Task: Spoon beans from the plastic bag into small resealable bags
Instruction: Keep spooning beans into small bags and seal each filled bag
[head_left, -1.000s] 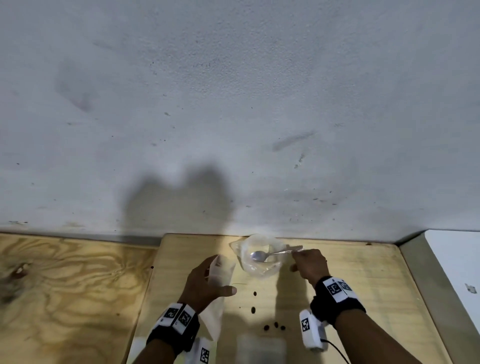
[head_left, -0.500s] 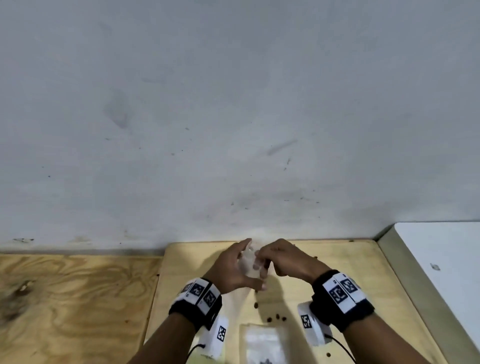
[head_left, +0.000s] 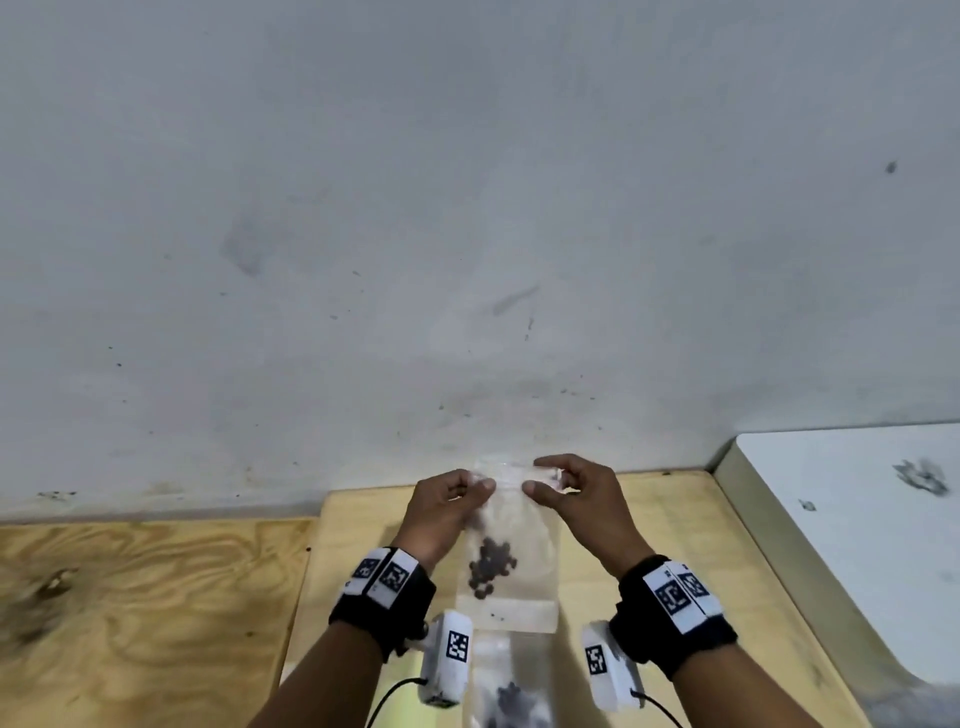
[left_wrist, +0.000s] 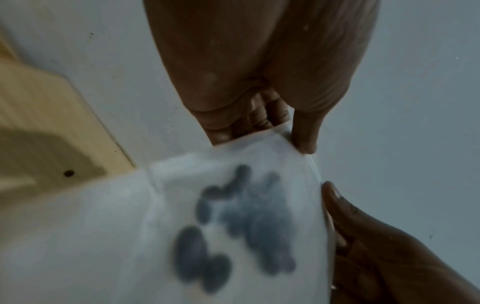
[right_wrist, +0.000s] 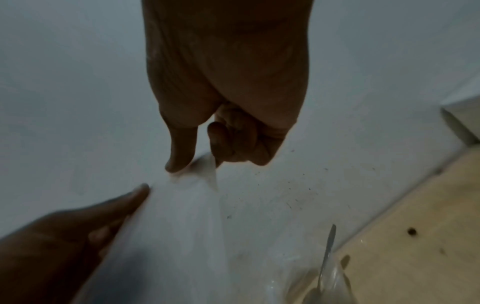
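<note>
A small clear resealable bag hangs upright above the plywood table, with a clump of dark beans in its lower half. My left hand pinches the left end of the bag's top strip, and my right hand pinches the right end. In the left wrist view the left hand grips the bag's corner above the blurred beans. The right hand pinches the other corner in the right wrist view. The spoon stands in the open plastic bag on the table, free of both hands.
Another small bag with beans lies flat on the table below my wrists. Loose beans lie on the wood. A grey wall rises close behind the table. A white surface adjoins the table's right edge.
My right hand left the spoon in the plastic bag and came over to the small bag. Both hands then raised that bag and now pinch its top strip.
</note>
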